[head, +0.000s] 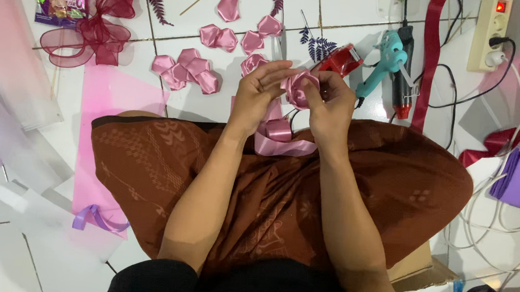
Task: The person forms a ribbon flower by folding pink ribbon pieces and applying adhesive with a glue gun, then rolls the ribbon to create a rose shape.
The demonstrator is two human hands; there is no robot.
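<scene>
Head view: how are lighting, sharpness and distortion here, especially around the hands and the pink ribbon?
Head view: even, soft light with faint shadows; the left hand, right hand and pink ribbon flower are slightly soft but readable; white floor tiles look bright, near washed out; tile lines bend slightly toward the edges.

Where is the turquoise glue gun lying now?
The turquoise glue gun lies on the white tiled floor, upper right in the head view, between the red tape dispenser and the dark red ribbon strip.
</scene>
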